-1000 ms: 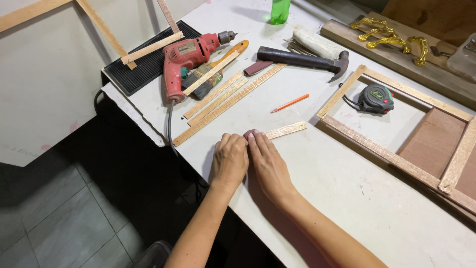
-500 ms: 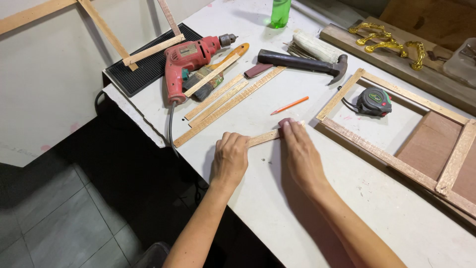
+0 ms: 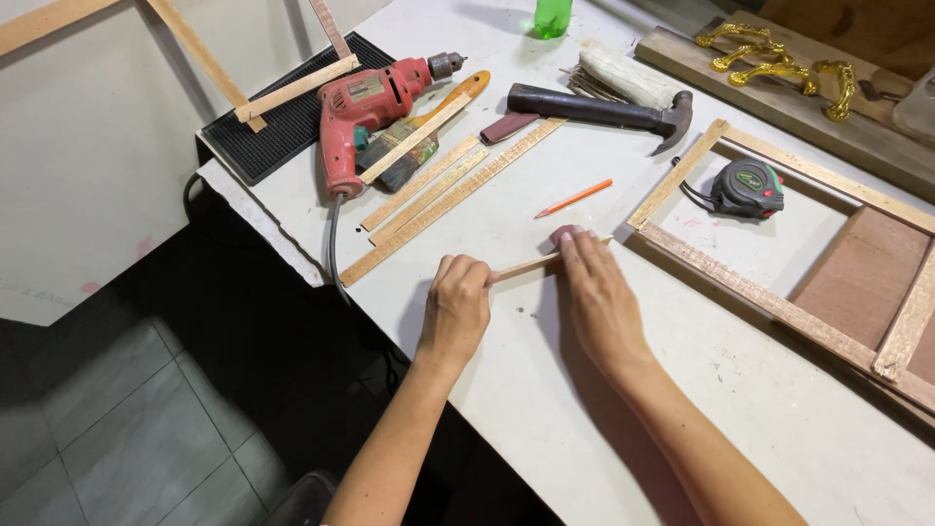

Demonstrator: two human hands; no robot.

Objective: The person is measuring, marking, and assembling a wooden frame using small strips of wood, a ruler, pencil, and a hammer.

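Observation:
A short thin wooden strip [image 3: 526, 265] lies on the white worktable [image 3: 545, 390], running between my two hands. My left hand [image 3: 456, 307] is closed over its near end. My right hand [image 3: 596, 292] lies flat, its fingertips pressing on the strip's far end, close to a corner of the wooden frame [image 3: 740, 287]. An orange pencil [image 3: 575, 198] lies just beyond my right fingertips.
At the back lie a red corded drill [image 3: 365, 115], a paintbrush [image 3: 429, 127], several long wooden strips [image 3: 448, 195] and a hammer [image 3: 604, 109]. A tape measure [image 3: 748, 187] sits inside the frame. A black mat [image 3: 282, 122] overhangs the table's left edge. Gold handles [image 3: 779, 66] rest on a board.
My right hand has slid away from the left along the strip to its far end. The left hand has closed over the near end, which looks slightly raised.

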